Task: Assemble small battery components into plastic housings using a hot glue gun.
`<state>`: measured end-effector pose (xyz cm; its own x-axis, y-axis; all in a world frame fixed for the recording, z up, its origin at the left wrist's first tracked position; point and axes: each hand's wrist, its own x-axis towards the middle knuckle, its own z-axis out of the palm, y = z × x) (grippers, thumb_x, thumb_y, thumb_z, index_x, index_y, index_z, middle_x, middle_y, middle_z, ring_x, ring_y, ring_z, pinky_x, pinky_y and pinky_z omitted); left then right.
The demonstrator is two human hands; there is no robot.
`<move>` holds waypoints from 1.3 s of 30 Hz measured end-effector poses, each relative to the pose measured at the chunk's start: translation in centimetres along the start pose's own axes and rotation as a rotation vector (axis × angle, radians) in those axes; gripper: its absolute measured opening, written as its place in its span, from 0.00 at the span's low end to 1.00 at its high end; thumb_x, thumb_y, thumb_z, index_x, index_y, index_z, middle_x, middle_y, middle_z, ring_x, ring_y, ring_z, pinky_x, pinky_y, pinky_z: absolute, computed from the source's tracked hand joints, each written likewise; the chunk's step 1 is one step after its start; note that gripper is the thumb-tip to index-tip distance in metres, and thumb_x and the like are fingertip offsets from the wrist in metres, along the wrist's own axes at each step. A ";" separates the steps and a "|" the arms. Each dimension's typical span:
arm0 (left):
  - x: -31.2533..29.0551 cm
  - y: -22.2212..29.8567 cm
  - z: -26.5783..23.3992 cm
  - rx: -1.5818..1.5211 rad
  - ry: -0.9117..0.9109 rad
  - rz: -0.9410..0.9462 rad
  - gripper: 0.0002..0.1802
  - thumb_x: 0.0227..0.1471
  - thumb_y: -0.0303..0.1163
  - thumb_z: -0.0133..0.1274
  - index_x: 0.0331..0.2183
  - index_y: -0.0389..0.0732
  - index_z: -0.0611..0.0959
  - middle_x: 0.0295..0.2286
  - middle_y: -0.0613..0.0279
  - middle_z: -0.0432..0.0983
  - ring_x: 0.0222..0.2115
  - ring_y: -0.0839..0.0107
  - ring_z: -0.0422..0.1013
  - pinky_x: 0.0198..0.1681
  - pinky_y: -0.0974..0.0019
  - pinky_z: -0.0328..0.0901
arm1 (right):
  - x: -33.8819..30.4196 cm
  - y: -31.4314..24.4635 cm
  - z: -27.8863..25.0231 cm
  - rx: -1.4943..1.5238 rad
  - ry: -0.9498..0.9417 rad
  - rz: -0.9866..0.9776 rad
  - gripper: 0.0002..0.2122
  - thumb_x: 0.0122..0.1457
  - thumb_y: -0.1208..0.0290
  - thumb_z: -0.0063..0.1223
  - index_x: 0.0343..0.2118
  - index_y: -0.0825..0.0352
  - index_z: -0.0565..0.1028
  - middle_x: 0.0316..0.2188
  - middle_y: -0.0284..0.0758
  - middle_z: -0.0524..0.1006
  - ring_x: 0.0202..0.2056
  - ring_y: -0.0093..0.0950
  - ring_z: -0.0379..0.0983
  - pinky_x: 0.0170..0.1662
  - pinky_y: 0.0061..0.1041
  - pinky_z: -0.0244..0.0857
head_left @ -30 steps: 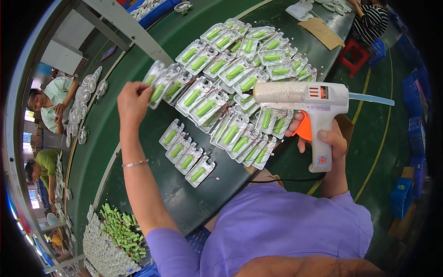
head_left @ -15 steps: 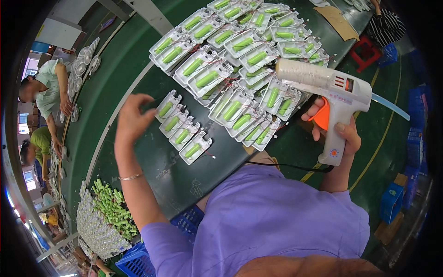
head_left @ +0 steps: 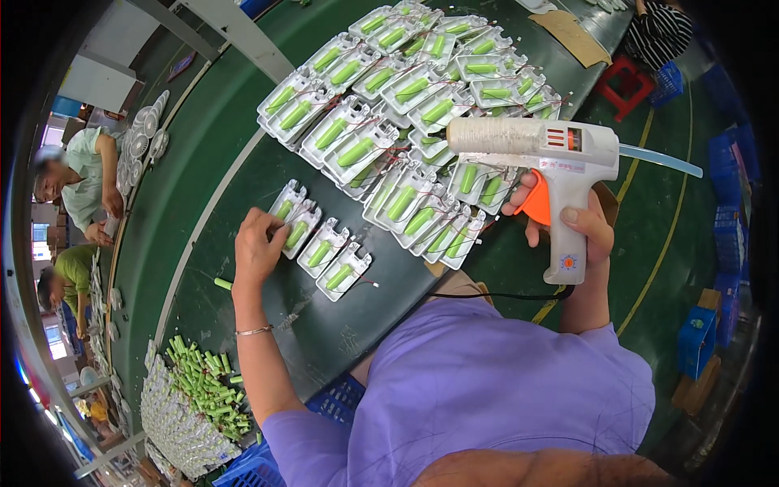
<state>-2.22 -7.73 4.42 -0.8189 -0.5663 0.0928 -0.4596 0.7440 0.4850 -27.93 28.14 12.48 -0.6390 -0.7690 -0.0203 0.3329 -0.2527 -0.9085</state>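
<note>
"Where are your hands at this counter?"

"My left hand bends over a white plastic casing, second from the far end of a row of four; its fingertips draw in, but I cannot tell whether they pinch. My right hand is clamped around the handle of a white hot-glue gun, near its orange trigger."

"What makes for tidy work here?"

"I'd say a light touch on the casing's rim, clear of the green battery cell inside. The gun's nozzle points over the stacked casings, so leaving the trigger unpressed there should spare them drips."
</note>
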 end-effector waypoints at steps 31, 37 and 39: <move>-4.6 8.9 -1.7 0.049 -0.059 -0.018 0.16 0.39 0.26 0.60 0.36 0.40 0.81 0.29 0.57 0.71 0.29 0.60 0.69 0.34 0.61 0.65 | 0.0 0.3 -1.4 0.015 0.063 -0.047 0.33 0.45 0.62 0.51 0.52 0.82 0.62 0.41 0.52 0.73 0.43 0.45 0.75 0.27 0.25 0.74; -6.3 7.8 0.5 0.077 -0.057 -0.011 0.14 0.38 0.28 0.62 0.34 0.40 0.81 0.29 0.57 0.71 0.32 0.56 0.69 0.37 0.59 0.65 | 0.7 0.6 0.1 -0.023 0.014 -0.028 0.32 0.44 0.61 0.50 0.50 0.82 0.65 0.39 0.52 0.75 0.42 0.43 0.76 0.28 0.24 0.73; -6.3 7.3 1.6 0.106 -0.053 -0.002 0.10 0.39 0.29 0.63 0.29 0.39 0.81 0.27 0.58 0.70 0.31 0.57 0.69 0.35 0.58 0.64 | 0.8 0.6 0.7 -0.038 0.003 -0.013 0.32 0.43 0.61 0.50 0.48 0.82 0.67 0.37 0.53 0.75 0.41 0.41 0.76 0.29 0.23 0.73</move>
<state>-1.00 1.82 5.99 -0.8334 -0.5509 0.0446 -0.4931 0.7776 0.3901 -27.76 27.01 12.25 -0.6451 -0.7640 -0.0096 0.2983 -0.2402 -0.9238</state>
